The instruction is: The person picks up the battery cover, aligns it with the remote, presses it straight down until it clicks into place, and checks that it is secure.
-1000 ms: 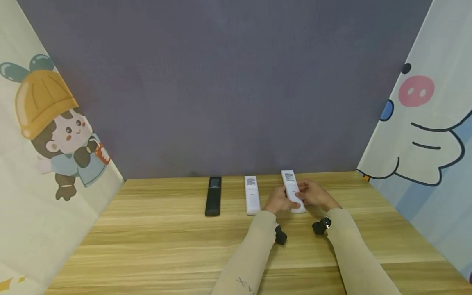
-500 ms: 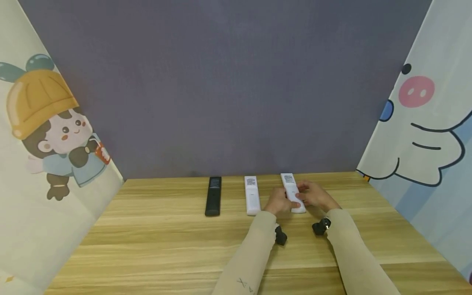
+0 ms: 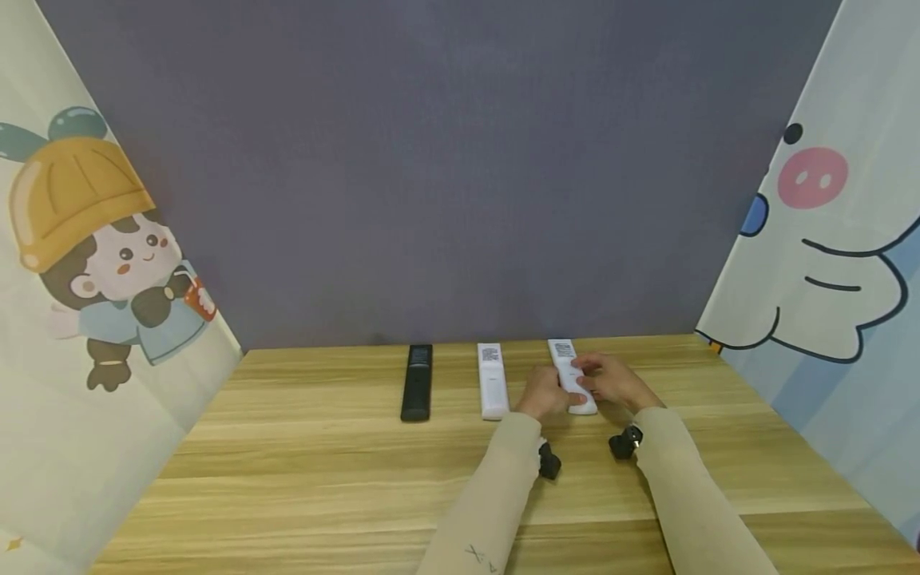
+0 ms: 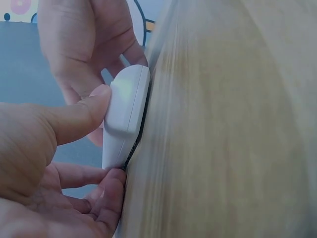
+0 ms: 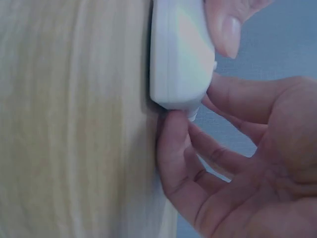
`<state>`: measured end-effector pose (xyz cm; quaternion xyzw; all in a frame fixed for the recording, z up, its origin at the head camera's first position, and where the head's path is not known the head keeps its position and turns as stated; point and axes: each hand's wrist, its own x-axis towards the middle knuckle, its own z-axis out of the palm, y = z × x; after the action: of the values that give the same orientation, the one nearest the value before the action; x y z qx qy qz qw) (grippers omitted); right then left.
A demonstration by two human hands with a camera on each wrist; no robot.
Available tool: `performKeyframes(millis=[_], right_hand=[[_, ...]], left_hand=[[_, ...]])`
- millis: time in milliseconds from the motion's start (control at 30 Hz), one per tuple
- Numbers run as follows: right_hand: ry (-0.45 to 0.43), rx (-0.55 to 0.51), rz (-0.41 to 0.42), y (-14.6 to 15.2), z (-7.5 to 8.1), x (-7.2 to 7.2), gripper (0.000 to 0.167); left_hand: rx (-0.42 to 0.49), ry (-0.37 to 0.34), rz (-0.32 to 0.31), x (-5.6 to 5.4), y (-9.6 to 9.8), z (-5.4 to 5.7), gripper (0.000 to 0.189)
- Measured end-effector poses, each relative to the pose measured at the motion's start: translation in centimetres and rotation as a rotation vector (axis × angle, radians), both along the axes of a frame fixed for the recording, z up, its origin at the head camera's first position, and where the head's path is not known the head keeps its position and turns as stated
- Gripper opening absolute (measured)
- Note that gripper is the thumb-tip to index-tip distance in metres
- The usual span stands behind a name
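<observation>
A white remote control [image 3: 564, 353], its labelled back facing up, lies at the right end of a row of remotes, slightly slanted. My left hand [image 3: 542, 391] grips its near left side, the thumb lying over the near end. From the other side my right hand [image 3: 607, 378] pinches it, thumb and fingertips along the right edge. In the left wrist view, the white remote [image 4: 126, 101] sits low against the tabletop between both hands. Right-hand fingertips [image 5: 173, 126] meet the remote's lower edge in the right wrist view.
A second white remote [image 3: 492, 383] lies back up just left of my left hand. Further left is a black remote [image 3: 416, 385]. The wooden table [image 3: 323, 479] ends at a dark grey panel [image 3: 460, 176] behind the row, with cartoon-printed sheets on both sides.
The far end of the right white remote has come down and slightly nearer. My right index finger has shifted a little onto its edge. The left hand stays nearly still.
</observation>
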<state>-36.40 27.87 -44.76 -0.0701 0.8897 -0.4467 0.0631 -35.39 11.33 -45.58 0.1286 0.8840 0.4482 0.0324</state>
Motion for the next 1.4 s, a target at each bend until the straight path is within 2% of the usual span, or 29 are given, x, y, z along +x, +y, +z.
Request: performKeyframes(millis=[133,233,500,600,700,800,933,1067,1233,1400], right_hand=[[-0.013,0.039,0.003,-0.1,0.2,0.1,0.039],[-0.018,0.053,0.010,-0.2,0.3,0.2,0.040],[-0.015,0.052,0.032,-0.4,0.4,0.0,0.046],[-0.001,0.059,0.043,-0.4,0.4,0.0,0.048],[-0.001,0.055,0.050,-0.4,0.3,0.0,0.047],[0.001,0.050,0.064,-0.3,0.2,0.1,0.046],[0.010,0.063,0.081,0.1,0.2,0.1,0.046],[0.015,0.094,0.085,0.4,0.3,0.0,0.047],[0.031,0.098,0.085,0.5,0.2,0.2,0.046],[0.059,0.103,0.116,0.4,0.3,0.3,0.044]], left_hand=[[0.012,-0.008,0.021,0.2,0.2,0.1,0.030],[-0.013,0.002,0.046,0.2,0.3,0.1,0.032],[-0.159,0.036,0.069,0.6,0.3,0.8,0.036],[-0.182,0.057,0.028,1.1,-0.3,1.1,0.031],[-0.188,0.101,-0.038,1.9,-1.2,1.2,0.028],[-0.239,0.127,-0.095,2.9,-2.2,1.1,0.028],[-0.339,0.102,-0.153,4.2,-3.4,1.2,0.034],[-0.386,0.075,-0.218,5.5,-4.8,1.6,0.039],[-0.413,0.100,-0.298,6.8,-6.8,2.1,0.037],[-0.406,0.062,-0.357,7.6,-8.9,2.9,0.034]])
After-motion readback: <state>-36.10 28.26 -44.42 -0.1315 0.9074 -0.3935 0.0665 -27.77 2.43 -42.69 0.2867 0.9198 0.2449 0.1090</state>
